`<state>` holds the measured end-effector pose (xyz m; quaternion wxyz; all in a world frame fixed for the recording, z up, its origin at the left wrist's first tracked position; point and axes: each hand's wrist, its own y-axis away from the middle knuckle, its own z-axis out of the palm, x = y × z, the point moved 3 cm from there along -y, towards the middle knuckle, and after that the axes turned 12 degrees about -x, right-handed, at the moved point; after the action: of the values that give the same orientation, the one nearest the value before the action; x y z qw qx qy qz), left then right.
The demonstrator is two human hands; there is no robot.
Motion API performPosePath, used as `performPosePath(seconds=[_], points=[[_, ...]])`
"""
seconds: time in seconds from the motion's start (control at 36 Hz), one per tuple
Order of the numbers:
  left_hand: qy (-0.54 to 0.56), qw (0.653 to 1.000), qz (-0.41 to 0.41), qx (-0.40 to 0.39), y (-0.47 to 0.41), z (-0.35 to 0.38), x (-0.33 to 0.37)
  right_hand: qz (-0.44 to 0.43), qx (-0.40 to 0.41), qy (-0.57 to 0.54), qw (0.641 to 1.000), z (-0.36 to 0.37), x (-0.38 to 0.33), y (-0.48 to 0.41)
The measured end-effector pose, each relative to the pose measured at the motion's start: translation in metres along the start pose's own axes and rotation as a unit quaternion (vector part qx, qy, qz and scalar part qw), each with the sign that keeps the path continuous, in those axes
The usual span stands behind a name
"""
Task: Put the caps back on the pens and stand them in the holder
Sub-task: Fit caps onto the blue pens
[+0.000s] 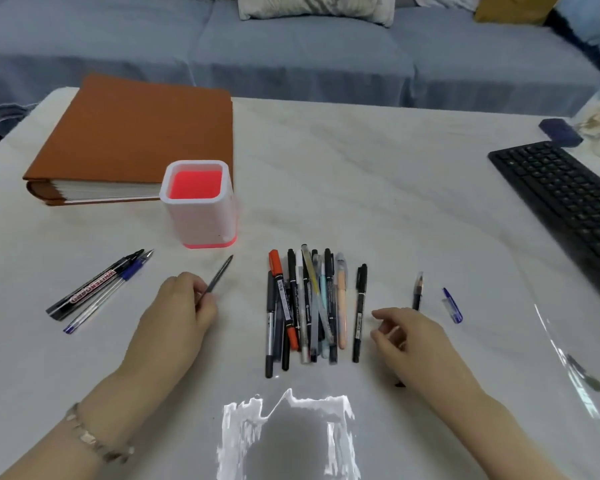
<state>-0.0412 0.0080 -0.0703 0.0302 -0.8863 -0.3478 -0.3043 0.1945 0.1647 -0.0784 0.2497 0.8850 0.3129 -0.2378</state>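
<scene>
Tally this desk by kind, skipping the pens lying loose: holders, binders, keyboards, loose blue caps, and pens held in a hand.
Pen holder: 1
Brown binder: 1
Black keyboard: 1
Loose blue cap: 1
Pen held in the left hand: 1
Total: 5

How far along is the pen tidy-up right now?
Barely begun. Done: nothing stands in the holder; its red inside shows empty. In hand: the left hand pinches a thin dark pen, uncapped as far as I can tell, while the right hand hovers open near two loose caps. Left: the pile of pens in the middle and the three pens at left.
</scene>
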Motion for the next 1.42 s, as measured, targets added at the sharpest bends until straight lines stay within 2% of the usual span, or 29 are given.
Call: performPosePath(seconds=[0.14, 0.28, 0.5, 0.58, 0.69, 0.81, 1.03, 1.19, 1.42], points=[[0.083, 0.995, 0.047, -0.035, 0.017, 0.015, 0.042, 0.055, 0.040, 0.050, 0.996, -0.028, 0.032, 0.005], [0.143, 0.986, 0.040, -0.073, 0.024, 0.026, 0.060, 0.125, 0.014, 0.064, 0.990, -0.035, 0.054, 0.005], [0.200, 0.976, 0.041, -0.077, 0.030, 0.025, 0.066, 0.100, 0.038, 0.068, 0.992, -0.026, 0.056, 0.004], [0.215, 0.972, 0.047, -0.084, 0.032, 0.023, 0.069, 0.061, 0.070, -0.092, 0.991, -0.028, 0.040, 0.008], [0.237, 0.964, 0.064, -0.097, 0.038, 0.020, 0.074, -0.036, 0.052, -0.310, 0.949, -0.030, 0.008, 0.019], [0.268, 0.953, 0.078, -0.116, 0.046, 0.018, 0.080, -0.091, 0.034, -0.368, 0.925, -0.032, -0.016, 0.029], [0.269, 0.946, 0.131, -0.126, 0.057, 0.012, 0.086, -0.104, 0.031, -0.374, 0.921, -0.030, -0.030, 0.034], [0.239, 0.948, 0.164, -0.130, 0.058, 0.010, 0.089, -0.111, 0.035, -0.320, 0.940, -0.033, -0.036, 0.036], [0.219, 0.949, 0.187, -0.127, 0.059, 0.007, 0.087, -0.168, 0.015, -0.242, 0.956, -0.036, -0.045, 0.036]])
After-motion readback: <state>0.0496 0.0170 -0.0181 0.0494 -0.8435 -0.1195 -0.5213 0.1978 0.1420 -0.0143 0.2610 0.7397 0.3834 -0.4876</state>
